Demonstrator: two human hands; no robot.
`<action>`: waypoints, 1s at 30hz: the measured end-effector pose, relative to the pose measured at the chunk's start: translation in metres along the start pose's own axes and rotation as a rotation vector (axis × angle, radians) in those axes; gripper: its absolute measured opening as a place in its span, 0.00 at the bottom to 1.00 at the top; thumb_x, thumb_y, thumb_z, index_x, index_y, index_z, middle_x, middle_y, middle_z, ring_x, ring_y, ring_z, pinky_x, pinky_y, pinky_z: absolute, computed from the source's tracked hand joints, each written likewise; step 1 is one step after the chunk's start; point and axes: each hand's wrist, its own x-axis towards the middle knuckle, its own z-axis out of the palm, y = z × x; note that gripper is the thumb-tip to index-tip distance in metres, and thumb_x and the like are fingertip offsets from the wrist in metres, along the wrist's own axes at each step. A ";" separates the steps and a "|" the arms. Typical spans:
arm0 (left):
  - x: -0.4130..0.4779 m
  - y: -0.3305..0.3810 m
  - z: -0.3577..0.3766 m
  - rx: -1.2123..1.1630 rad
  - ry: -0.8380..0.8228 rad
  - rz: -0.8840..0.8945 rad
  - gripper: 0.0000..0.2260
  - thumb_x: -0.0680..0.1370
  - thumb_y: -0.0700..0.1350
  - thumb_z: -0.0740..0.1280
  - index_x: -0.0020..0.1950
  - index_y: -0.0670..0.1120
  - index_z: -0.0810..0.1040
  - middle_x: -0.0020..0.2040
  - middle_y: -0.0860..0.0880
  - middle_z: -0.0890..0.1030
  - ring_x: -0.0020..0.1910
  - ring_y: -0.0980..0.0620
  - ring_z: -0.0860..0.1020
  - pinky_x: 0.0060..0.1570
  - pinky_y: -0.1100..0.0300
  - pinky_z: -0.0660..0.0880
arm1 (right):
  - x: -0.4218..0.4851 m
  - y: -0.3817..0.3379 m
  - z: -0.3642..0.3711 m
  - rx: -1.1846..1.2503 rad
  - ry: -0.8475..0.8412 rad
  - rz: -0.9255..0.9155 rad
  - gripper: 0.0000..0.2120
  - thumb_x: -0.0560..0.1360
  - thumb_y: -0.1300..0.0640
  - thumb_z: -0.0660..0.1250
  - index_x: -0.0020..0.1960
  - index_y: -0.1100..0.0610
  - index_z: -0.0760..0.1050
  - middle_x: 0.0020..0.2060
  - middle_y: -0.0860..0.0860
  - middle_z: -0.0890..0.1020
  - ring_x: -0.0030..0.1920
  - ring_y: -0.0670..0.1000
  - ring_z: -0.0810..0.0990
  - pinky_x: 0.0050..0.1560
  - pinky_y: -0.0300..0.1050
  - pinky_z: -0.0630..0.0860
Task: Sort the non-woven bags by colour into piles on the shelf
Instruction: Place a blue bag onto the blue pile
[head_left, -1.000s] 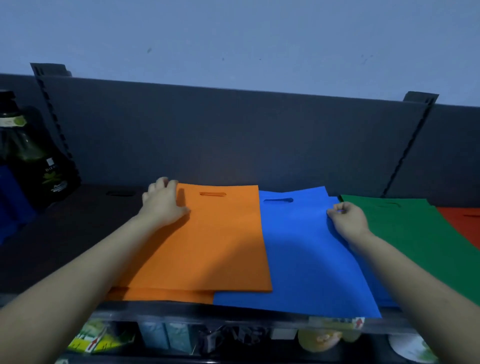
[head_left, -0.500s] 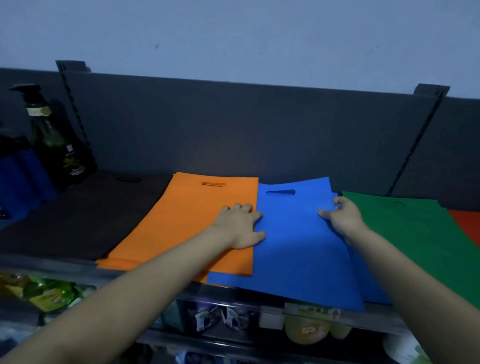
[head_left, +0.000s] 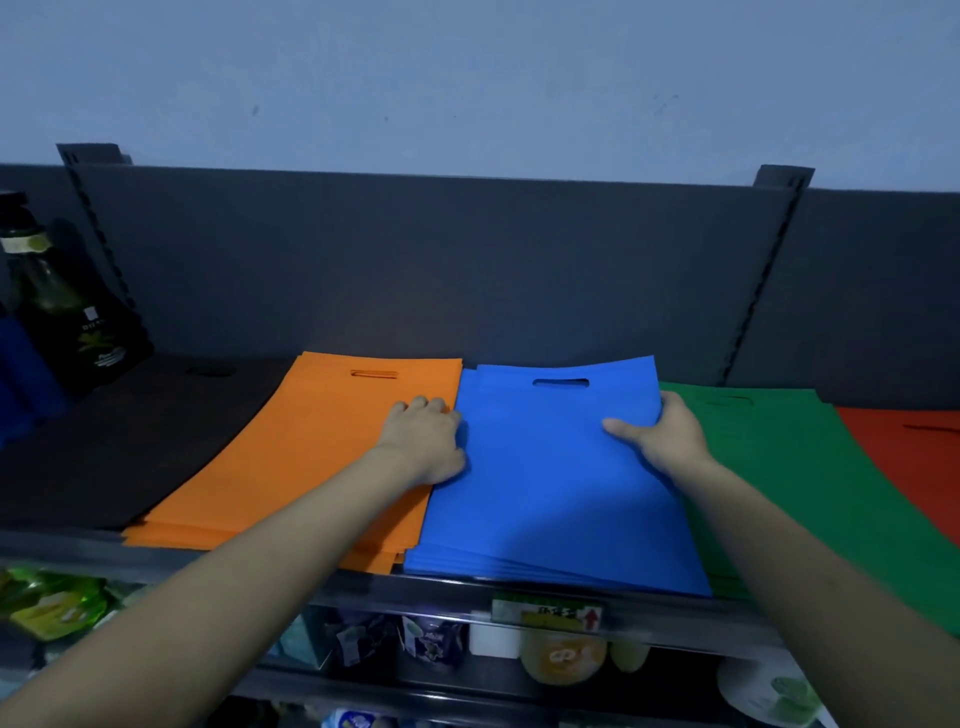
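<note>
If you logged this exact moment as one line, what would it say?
step: squaring blue pile | left hand: against its left edge | right hand: gripping its right edge | neighbours: orange pile, green pile

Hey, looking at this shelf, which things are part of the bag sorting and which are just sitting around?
Part of the job:
- orange bags
- blue bags, left hand and right hand on their sides
- green bags
- red bags
- black bags
- shelf

Just sitting around:
- dark bottle
- packets on the lower shelf
</note>
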 end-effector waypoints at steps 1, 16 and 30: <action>0.002 0.002 0.001 -0.027 0.006 -0.008 0.23 0.79 0.52 0.57 0.73 0.46 0.66 0.71 0.45 0.68 0.69 0.44 0.66 0.67 0.48 0.63 | -0.001 0.000 0.000 -0.030 -0.042 -0.025 0.30 0.64 0.56 0.80 0.61 0.57 0.69 0.58 0.53 0.79 0.55 0.55 0.79 0.57 0.52 0.76; 0.032 0.073 -0.021 0.086 0.267 0.185 0.40 0.75 0.72 0.46 0.80 0.49 0.46 0.78 0.44 0.58 0.76 0.41 0.57 0.72 0.47 0.54 | -0.021 0.002 -0.020 -0.689 0.122 -0.452 0.36 0.74 0.41 0.68 0.75 0.56 0.61 0.75 0.54 0.63 0.75 0.53 0.60 0.71 0.48 0.58; 0.046 0.312 -0.087 0.011 0.412 0.554 0.45 0.71 0.76 0.42 0.78 0.48 0.55 0.76 0.44 0.62 0.75 0.43 0.59 0.72 0.47 0.54 | -0.041 0.077 -0.253 -0.932 0.292 -0.054 0.48 0.67 0.26 0.62 0.78 0.46 0.50 0.78 0.52 0.55 0.76 0.56 0.57 0.70 0.56 0.63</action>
